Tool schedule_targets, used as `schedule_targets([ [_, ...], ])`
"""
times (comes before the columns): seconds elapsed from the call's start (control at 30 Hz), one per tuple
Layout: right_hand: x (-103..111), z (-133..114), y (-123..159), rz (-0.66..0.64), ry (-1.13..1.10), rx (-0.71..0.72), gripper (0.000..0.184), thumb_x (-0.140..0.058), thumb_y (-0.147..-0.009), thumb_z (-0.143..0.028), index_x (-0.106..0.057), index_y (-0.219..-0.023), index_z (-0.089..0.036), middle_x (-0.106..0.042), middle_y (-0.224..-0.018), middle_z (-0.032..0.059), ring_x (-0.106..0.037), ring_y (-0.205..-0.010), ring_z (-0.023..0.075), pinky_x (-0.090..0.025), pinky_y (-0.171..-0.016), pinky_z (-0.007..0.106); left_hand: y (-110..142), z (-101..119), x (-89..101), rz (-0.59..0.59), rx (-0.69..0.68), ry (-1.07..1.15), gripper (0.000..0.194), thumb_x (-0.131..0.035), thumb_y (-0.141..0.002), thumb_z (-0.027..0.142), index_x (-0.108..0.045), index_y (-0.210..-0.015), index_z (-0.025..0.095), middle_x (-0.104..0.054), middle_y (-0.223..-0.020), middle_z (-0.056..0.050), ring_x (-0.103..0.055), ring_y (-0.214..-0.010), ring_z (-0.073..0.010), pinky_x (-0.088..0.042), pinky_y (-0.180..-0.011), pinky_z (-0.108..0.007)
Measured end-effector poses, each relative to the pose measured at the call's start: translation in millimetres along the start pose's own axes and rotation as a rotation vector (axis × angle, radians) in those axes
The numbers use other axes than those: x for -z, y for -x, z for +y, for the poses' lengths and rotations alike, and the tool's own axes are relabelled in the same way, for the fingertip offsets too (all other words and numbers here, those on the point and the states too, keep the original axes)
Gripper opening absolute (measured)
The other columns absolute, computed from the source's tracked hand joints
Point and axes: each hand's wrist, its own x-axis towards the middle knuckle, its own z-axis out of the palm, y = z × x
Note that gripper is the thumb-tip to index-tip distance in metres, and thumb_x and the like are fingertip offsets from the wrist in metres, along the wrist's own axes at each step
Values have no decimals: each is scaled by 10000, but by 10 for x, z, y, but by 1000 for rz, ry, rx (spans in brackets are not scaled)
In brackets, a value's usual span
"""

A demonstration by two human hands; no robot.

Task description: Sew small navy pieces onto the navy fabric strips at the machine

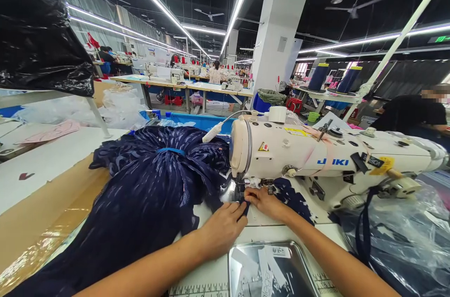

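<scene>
A white sewing machine (281, 147) stands before me, its needle area low on its left end. Close to the presser foot, my right hand (265, 203) pinches a small edge of navy fabric (245, 211). My left hand (222, 229) is just in front and to the left, fingers bent together on the same fabric. Part of that piece is hidden under the fingers. Left of the machine lies a large bundle of navy patterned fabric (147, 194), gathered by a blue tie (171, 151). Small navy pieces (291, 198) are heaped beneath the machine arm.
A metal tray (305, 269) with paper labels lies at the table's front edge. Clear plastic (404, 236) with dark fabric is at right. Cardboard (52, 203) covers the left side, below a black plastic bag (42, 39). A person (411, 112) sits at far right.
</scene>
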Motion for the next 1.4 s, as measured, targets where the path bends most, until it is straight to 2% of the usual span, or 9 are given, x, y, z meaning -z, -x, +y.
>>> schedule_targets([
  [0.17,49,-59,16,-31,-77,-54,168,-420,-831,-142,-506,-693,-185,-509,-656,-28,-481,-653,125,-381,-670,242,-61,-21,15,-44,22,42,204,-457,-787,113,-570,-957,96,-526,-1230,-169,-519,-1001,-275,-454,-825,-393],
  [0.4,-86,44,65,78,61,9,127,-443,-846,-166,-541,-765,-174,-530,-641,-7,-505,-626,145,-417,-608,257,-79,-59,-21,-25,83,158,272,-473,-696,36,-562,-942,111,-531,-1233,-134,-492,-1038,-274,-456,-834,-414],
  [0.47,-135,114,103,165,104,115,128,-436,-854,-158,-557,-810,-166,-587,-722,24,-541,-689,162,-447,-647,282,-70,-68,-36,6,75,188,273,-474,-692,32,-566,-937,108,-528,-1234,-138,-482,-1064,-278,-457,-851,-410],
  [0.63,-143,187,216,332,297,555,223,-368,-893,-115,-576,-971,-136,-625,-966,95,-573,-857,190,-490,-730,325,-23,-72,-18,100,33,206,274,-458,-715,20,-583,-951,81,-572,-1149,-148,-495,-1090,-241,-418,-959,-341],
  [0.7,-119,171,238,361,407,632,242,-362,-892,-95,-585,-985,-111,-631,-979,109,-578,-875,206,-504,-735,342,-9,-70,4,125,24,185,275,-450,-737,36,-588,-971,79,-595,-1109,-139,-508,-1083,-238,-409,-974,-345],
  [0.83,-91,151,219,389,500,646,266,-368,-882,-76,-604,-1004,-91,-646,-1003,111,-601,-882,217,-530,-712,334,-22,-56,25,127,54,133,288,-442,-763,66,-586,-1012,75,-608,-1094,-140,-534,-1056,-253,-422,-963,-392],
  [1.07,-66,178,137,423,531,659,351,-304,-902,-82,-639,-1002,-109,-668,-1007,94,-637,-839,177,-535,-737,295,-97,-32,-27,134,130,82,286,-461,-757,71,-587,-1015,71,-623,-1064,-140,-551,-1025,-246,-436,-945,-393],
  [1.23,-69,204,114,381,507,627,362,-300,-897,-72,-639,-1022,-107,-664,-1027,99,-625,-926,160,-508,-832,280,-104,-39,-84,156,149,56,303,-468,-739,65,-586,-1017,80,-612,-1099,-141,-554,-1027,-243,-443,-935,-393],
  [1.4,-100,249,102,330,508,610,346,-344,-865,-51,-620,-1068,-98,-643,-1075,116,-618,-958,178,-519,-823,303,-120,-51,-152,224,138,-7,276,-470,-745,58,-603,-985,84,-631,-1063,-130,-575,-990,-237,-464,-905,-371],
])
